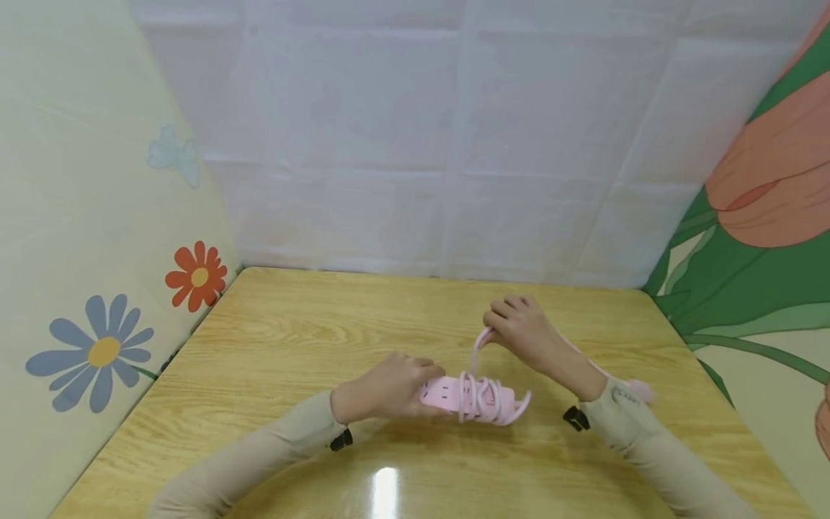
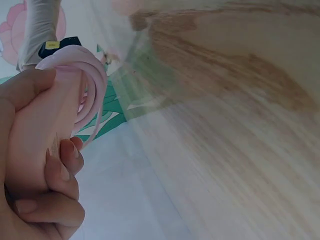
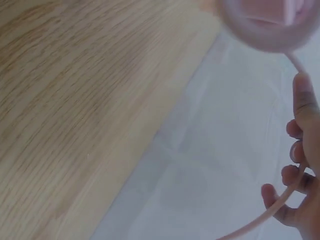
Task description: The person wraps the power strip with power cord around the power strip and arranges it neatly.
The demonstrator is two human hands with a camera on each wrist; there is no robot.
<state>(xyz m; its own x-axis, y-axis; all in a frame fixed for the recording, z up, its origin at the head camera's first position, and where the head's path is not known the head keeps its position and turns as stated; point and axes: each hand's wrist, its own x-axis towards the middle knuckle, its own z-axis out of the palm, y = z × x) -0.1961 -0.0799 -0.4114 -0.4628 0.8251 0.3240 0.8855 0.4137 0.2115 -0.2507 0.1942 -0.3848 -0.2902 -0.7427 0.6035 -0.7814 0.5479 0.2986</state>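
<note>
A pink power strip with small dark socket slots is held up over the table by my left hand, whose fingers and thumb wrap around its left end. Several loops of its pale pink cord circle the right end, and one loop sticks out past the tip. In the left wrist view the fingers curl under the strip's smooth back. Higher and to the right, my right hand pinches the cord, which rises from the loops to the fingertips. From that hand the cord trails along the forearm.
The pink plug shows beside the right sleeve, partly hidden by it. Beneath is a wood-grain table, with a white sheet behind it. Flower-patterned panels stand at the left and right. Dark straps show at both wrists.
</note>
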